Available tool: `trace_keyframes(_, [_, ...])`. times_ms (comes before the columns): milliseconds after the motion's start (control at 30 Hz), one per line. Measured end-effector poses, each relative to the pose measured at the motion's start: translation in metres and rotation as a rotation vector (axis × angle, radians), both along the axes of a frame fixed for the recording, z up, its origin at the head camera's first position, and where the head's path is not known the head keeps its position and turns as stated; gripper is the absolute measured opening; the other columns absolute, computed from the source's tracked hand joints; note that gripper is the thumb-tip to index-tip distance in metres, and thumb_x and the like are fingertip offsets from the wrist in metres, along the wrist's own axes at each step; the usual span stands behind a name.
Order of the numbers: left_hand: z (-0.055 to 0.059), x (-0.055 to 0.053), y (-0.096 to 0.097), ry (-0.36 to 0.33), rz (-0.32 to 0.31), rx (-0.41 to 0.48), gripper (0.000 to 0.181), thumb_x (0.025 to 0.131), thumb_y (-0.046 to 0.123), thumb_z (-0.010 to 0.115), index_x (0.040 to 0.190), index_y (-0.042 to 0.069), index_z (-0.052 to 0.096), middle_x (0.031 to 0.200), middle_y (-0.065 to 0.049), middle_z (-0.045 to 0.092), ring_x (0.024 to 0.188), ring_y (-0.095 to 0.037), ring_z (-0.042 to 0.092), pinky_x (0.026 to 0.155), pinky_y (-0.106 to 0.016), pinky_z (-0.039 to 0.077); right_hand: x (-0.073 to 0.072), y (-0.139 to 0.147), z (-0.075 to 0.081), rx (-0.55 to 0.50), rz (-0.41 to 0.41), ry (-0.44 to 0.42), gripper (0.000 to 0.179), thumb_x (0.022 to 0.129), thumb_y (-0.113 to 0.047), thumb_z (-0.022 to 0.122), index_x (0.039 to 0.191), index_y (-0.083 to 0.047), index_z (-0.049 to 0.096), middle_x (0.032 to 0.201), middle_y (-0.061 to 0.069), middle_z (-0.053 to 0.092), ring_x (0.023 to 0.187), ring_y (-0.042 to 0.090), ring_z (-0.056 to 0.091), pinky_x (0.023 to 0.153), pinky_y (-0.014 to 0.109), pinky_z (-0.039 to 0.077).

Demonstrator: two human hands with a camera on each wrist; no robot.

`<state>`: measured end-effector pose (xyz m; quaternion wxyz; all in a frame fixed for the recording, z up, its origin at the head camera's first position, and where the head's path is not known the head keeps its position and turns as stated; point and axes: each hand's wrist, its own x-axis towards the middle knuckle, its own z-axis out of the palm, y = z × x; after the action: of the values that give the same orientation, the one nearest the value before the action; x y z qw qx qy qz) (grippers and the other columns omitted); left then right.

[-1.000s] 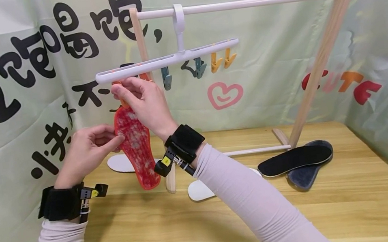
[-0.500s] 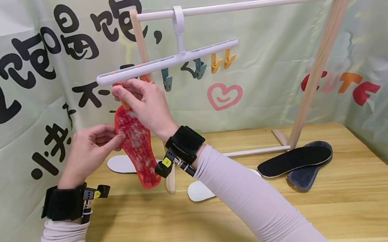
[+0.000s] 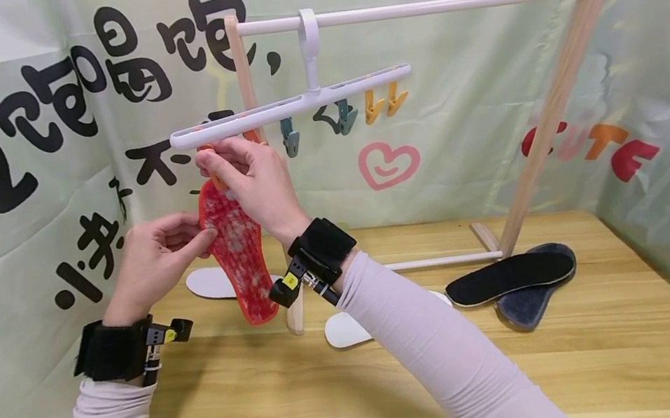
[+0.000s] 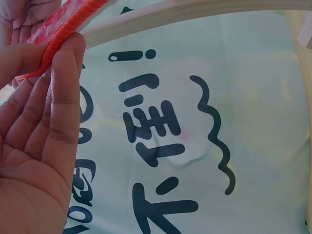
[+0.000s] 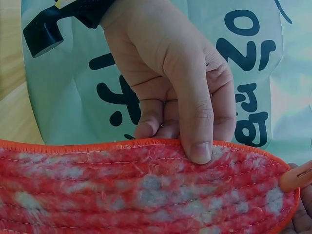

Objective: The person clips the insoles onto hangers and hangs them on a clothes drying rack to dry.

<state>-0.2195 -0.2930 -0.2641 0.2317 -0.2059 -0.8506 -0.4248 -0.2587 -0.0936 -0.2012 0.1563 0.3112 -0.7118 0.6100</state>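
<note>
A red and white quilted insole [image 3: 237,250] with orange edging hangs upright below the left end of a white clip hanger [image 3: 271,112]. My left hand [image 3: 154,261] pinches its left edge between thumb and fingers; the right wrist view shows the thumb lying on the insole's face. Higher up, my right hand [image 3: 258,184] holds an orange clip [image 5: 298,176], whose tip overlaps the insole's top end. Most of that clip is hidden behind the right fingers in the head view. Another orange clip [image 3: 252,136] shows just behind the right hand.
The hanger hooks over the rail [image 3: 442,6] of a wooden rack. Grey-green clips [image 3: 290,137] and yellow clips [image 3: 372,108] hang along it. On the table lie white insoles [image 3: 346,330], a black insole [image 3: 509,276] and a dark grey one [image 3: 526,311]. Printed cloth stands behind.
The hanger's left end has dipped slightly and shifted a little right. Both hands have drifted slightly right with the insole, keeping the same grips.
</note>
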Motion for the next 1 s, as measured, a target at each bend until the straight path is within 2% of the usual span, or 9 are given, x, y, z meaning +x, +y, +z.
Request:
trace_keyframes(233, [0.0004, 0.0003, 0.0013, -0.004, 0.017, 0.004, 0.017, 0.099, 0.011, 0.078, 0.113, 0.000, 0.079, 0.099, -0.016, 0.081, 0.075, 0.000, 0.076, 0.072, -0.013, 0.060, -0.0009, 0.0009, -0.0010, -0.013, 0.016, 0.007, 0.028, 0.104, -0.027, 0.072, 0.125, -0.010, 0.076, 0.111, 0.007, 0.083, 0.100, 0.007, 0.077, 0.089, 0.018, 0.057])
trace_keyframes(467, [0.0009, 0.0004, 0.0028, 0.002, 0.014, 0.021, 0.017, 0.099, 0.010, 0.079, 0.113, 0.000, 0.079, 0.091, 0.003, 0.080, 0.073, 0.000, 0.076, 0.071, -0.014, 0.061, -0.0007, 0.0012, -0.0008, -0.024, 0.017, 0.000, 0.028, 0.104, -0.027, 0.072, 0.126, -0.010, 0.076, 0.112, 0.007, 0.083, 0.101, 0.007, 0.076, 0.093, 0.017, 0.056])
trace_keyframes(567, [0.0014, 0.0013, 0.0039, 0.012, 0.016, 0.029, 0.017, 0.098, 0.010, 0.079, 0.112, 0.000, 0.079, 0.089, 0.007, 0.079, 0.072, 0.000, 0.076, 0.070, -0.014, 0.061, -0.0006, 0.0012, -0.0006, -0.025, 0.013, 0.002, 0.028, 0.104, -0.027, 0.072, 0.125, -0.010, 0.076, 0.111, 0.007, 0.083, 0.101, 0.006, 0.077, 0.093, 0.016, 0.055])
trace_keyframes(667, [0.0018, 0.0024, 0.0048, 0.020, 0.024, 0.031, 0.017, 0.098, 0.010, 0.079, 0.112, 0.001, 0.080, 0.088, 0.006, 0.079, 0.071, 0.000, 0.076, 0.070, -0.014, 0.061, -0.0005, 0.0008, -0.0004, -0.027, 0.012, 0.006, 0.028, 0.104, -0.027, 0.072, 0.125, -0.010, 0.076, 0.111, 0.006, 0.083, 0.101, 0.005, 0.077, 0.093, 0.016, 0.056])
trace_keyframes(867, [0.0017, 0.0027, 0.0045, 0.020, 0.035, 0.019, 0.018, 0.099, 0.011, 0.079, 0.113, 0.001, 0.079, 0.091, -0.005, 0.081, 0.072, 0.000, 0.076, 0.071, -0.013, 0.061, -0.0004, -0.0001, -0.0002, -0.032, 0.020, 0.005, 0.027, 0.104, -0.026, 0.072, 0.124, -0.009, 0.076, 0.110, 0.006, 0.083, 0.100, 0.004, 0.077, 0.091, 0.016, 0.056])
trace_keyframes(1000, [0.0015, 0.0025, 0.0044, 0.019, 0.036, 0.019, 0.018, 0.099, 0.011, 0.079, 0.113, 0.001, 0.079, 0.091, -0.003, 0.080, 0.072, -0.001, 0.076, 0.071, -0.013, 0.060, -0.0006, -0.0003, -0.0006, -0.036, 0.024, -0.001, 0.027, 0.104, -0.027, 0.072, 0.124, -0.009, 0.076, 0.110, 0.006, 0.083, 0.099, 0.004, 0.077, 0.091, 0.016, 0.057])
